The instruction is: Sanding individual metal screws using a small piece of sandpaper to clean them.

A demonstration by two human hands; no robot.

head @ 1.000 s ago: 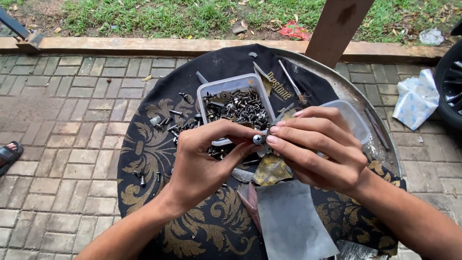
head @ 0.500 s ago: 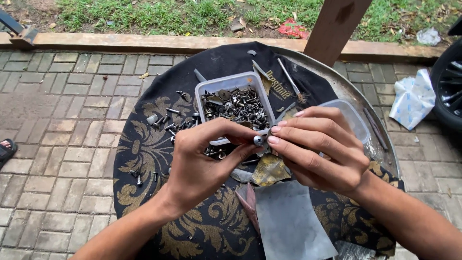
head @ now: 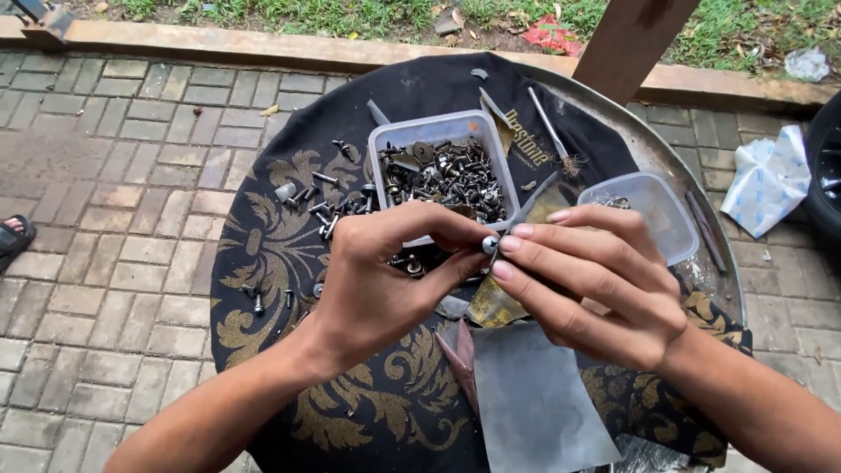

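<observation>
**Small fastener pinched between two hands over a round counter**

Brick paving and a grass verge surround a round counter (head: pixel 692 188) draped in a black cloth with gold scrollwork (head: pixel 263 254). Both hands meet above it, wrists bent inward: the left hand (head: pixel 385 280) pinches a small round-headed screw (head: pixel 490 244) between thumb and forefinger, and the right hand (head: pixel 587 280) closes its fingertips on the same piece. Sorting or fitting seems in hand; a steady grip matters. Behind sits a clear tub of screws (head: pixel 442 175), with loose bolts (head: pixel 324 206) beside it.

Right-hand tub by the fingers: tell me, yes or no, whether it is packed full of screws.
No: the right tub looks almost empty, with only a few bits at its far edge, while the middle tub holds the heap of screws.
</observation>
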